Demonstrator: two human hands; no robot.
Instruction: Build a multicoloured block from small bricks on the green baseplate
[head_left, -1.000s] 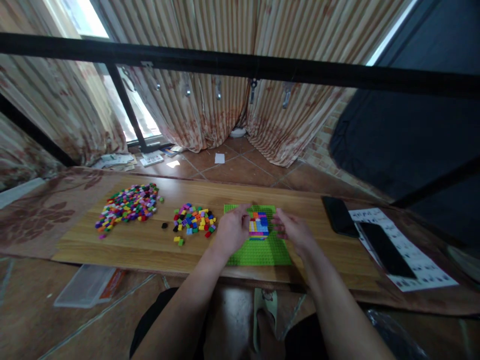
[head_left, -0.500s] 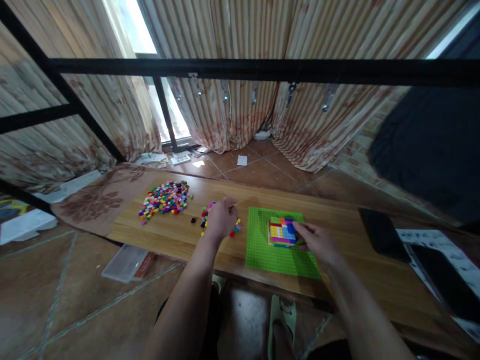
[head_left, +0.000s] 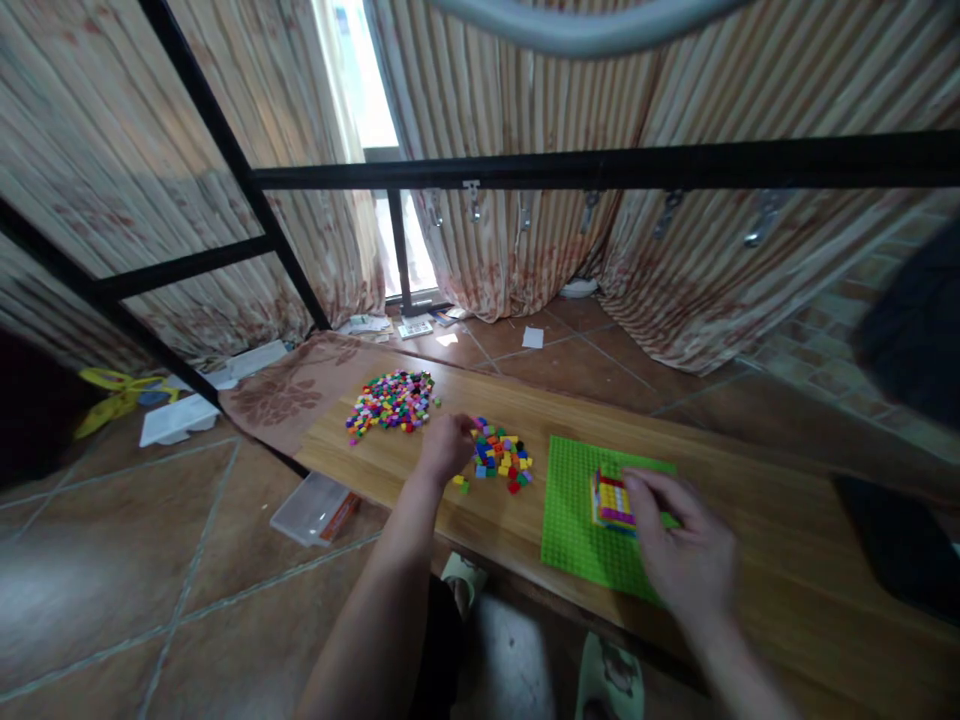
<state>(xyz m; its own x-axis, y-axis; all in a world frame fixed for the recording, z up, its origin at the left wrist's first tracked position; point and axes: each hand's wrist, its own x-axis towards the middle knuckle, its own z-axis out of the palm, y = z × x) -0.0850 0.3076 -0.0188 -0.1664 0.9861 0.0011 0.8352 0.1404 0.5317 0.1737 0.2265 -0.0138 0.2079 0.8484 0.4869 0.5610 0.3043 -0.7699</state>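
My right hand (head_left: 688,545) is over the right side of a small block of stacked toy bricks (head_left: 613,500), its thumb and fingers closed together there. The hand hides that side, and whatever the fingertips may hold does not show. Yellow, white, red and magenta bricks are visible on the block, which sits on a green studded baseplate (head_left: 566,520). At the left edge of a small group of loose toy bricks (head_left: 499,455) is my left hand (head_left: 446,447), its fingers curled. I cannot make out what is in them.
A larger heap of colourful bricks (head_left: 394,400) lies farther left on the wooden table (head_left: 757,520). Toward the right end rests a dark flat object (head_left: 900,540). A clear plastic box (head_left: 311,508) is on the tiled floor. A black metal rail (head_left: 525,175) crosses beyond the table.
The view has swung left, so everything appears farther right. My left hand has shifted off the small brick group to its left edge. My right hand now covers more of the stacked block.
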